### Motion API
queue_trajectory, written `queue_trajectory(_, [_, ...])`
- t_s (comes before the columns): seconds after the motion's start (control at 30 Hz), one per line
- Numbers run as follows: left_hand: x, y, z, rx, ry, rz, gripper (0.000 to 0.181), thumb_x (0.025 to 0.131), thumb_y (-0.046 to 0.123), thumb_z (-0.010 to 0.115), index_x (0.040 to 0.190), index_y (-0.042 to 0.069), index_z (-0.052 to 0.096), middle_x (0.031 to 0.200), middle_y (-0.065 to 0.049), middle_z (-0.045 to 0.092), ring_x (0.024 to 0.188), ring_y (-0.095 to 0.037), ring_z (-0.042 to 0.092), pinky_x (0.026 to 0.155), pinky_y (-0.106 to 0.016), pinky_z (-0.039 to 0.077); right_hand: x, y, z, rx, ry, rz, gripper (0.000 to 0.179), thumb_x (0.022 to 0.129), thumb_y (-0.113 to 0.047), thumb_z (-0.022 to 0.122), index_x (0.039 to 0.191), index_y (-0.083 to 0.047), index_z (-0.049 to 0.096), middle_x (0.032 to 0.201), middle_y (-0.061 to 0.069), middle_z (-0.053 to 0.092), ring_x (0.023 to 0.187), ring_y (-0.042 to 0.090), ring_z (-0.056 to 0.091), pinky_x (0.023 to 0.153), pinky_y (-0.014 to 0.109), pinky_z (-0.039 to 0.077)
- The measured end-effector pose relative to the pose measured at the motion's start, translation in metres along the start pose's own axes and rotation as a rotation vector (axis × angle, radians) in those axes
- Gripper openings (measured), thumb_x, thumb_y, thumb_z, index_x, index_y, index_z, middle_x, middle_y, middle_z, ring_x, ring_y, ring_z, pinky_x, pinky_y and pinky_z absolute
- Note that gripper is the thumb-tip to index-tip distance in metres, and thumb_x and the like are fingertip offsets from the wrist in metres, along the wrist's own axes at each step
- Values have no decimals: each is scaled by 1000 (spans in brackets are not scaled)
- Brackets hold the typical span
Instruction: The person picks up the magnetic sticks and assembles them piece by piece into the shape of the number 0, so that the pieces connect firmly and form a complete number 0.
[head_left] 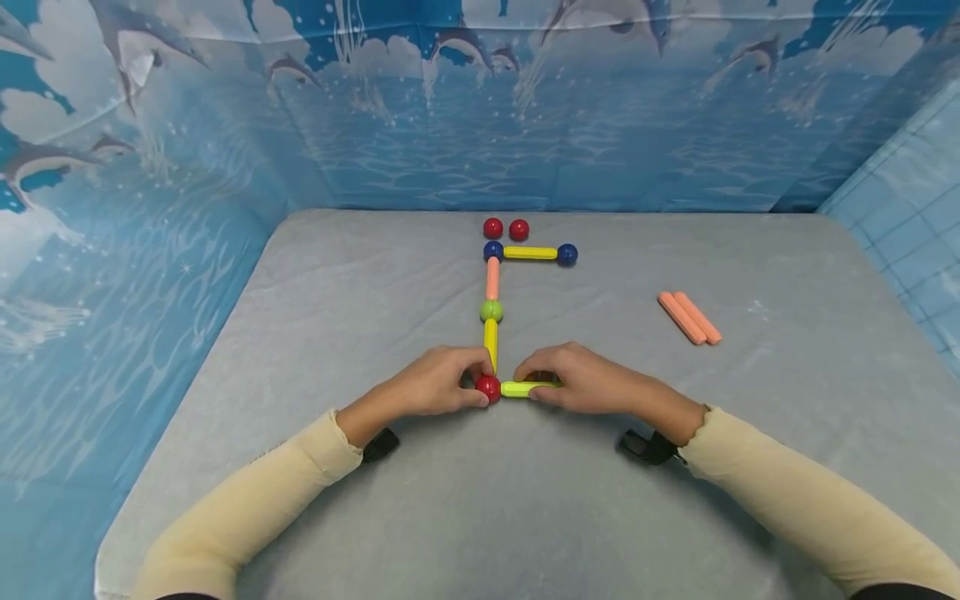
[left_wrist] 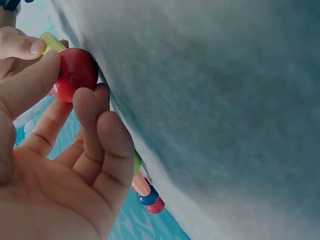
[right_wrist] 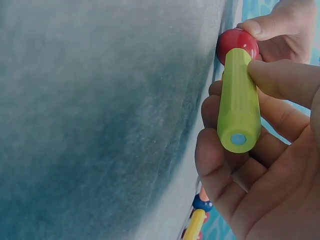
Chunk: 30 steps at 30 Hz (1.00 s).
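My left hand (head_left: 438,382) grips a red ball (head_left: 488,388) between thumb and fingers at the near end of a chain of balls and rods. In my right hand (head_left: 581,379) is a lime-green rod (right_wrist: 239,102), pinched by thumb and fingers, its far end against the red ball and a round metal disc showing at its free end. From the red ball a yellow rod (head_left: 491,343) runs away to a green ball (head_left: 491,310). Beyond that come an orange rod (head_left: 492,279), a blue ball (head_left: 492,251), another yellow rod (head_left: 530,252) and a second blue ball (head_left: 567,254).
Two loose red balls, a left one (head_left: 492,227) and a right one (head_left: 519,229), lie behind the chain. Two orange rods (head_left: 690,318) lie side by side on the right of the grey table (head_left: 360,283). Blue dolphin-print curtains (head_left: 450,142) hang behind and at the sides.
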<state>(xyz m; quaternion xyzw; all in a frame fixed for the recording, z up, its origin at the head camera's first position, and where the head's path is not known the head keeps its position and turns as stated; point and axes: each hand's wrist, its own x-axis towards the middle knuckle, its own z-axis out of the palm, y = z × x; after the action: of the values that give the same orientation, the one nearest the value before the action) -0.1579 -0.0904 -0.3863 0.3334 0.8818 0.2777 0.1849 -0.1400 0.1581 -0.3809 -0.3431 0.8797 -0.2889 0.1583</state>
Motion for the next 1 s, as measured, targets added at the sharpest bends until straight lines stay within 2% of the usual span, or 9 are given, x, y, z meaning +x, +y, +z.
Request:
queue_trajectory(0.3, [-1,-1,1,-20,13,-6,20,85,19,79,100,19,66,91,4,71,79,-10,57,70,-23,45,0,1,-1,11,-3,8,23,93,-15,69,116,-15,71,109,-3,72,91,8,62,85,30,55])
queue_trajectory(0.5, [-1,0,1,-29,-3,-23,21,85,20,79,102,19,66,93,4,71,80,-11,57,71,-24,45,-3,6,-7,17,-11,16,24,96,-18,66,118,-13,70,108,-4,72,89,7,61,80,26,54])
queue_trajectory(0.73, [0,1,1,-40,-13,-47,22,85,20,79,102,19,66,93,4,70,81,-11,57,72,-25,45,4,20,-35,-47,17,63,28,97,-16,63,123,-7,68,113,5,73,92,12,64,81,33,56])
queue_trajectory(1.0, [0,2,2,-61,-17,-70,22,86,18,78,104,19,66,95,3,69,83,-12,58,73,-25,47,38,43,-80,-171,109,202,29,98,-13,59,124,-3,66,114,13,71,97,24,65,80,41,55])
